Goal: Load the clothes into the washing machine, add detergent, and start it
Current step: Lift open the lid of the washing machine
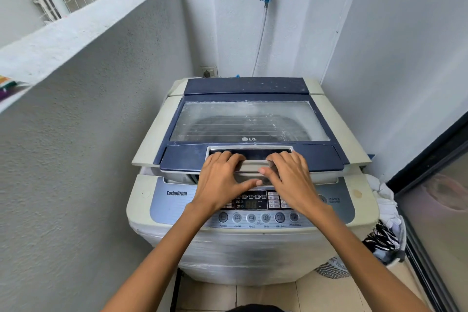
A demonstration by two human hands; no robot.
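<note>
While we grip the lid handle (253, 166) of the LG washing machine (253, 256), lid (249, 121) barely raised, left hand (222, 180) and right hand (291, 180) each curl 4 fingers (228, 157) into the recess, thumbs beneath for leverage; clothes (382, 238) sit unloaded in the basket (331, 270) alongside

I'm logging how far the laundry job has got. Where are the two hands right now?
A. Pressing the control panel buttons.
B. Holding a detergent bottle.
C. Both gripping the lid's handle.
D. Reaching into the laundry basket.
C: the left hand and the right hand both curl their fingers into the handle at the front edge of the lid, above the control panel.
</note>
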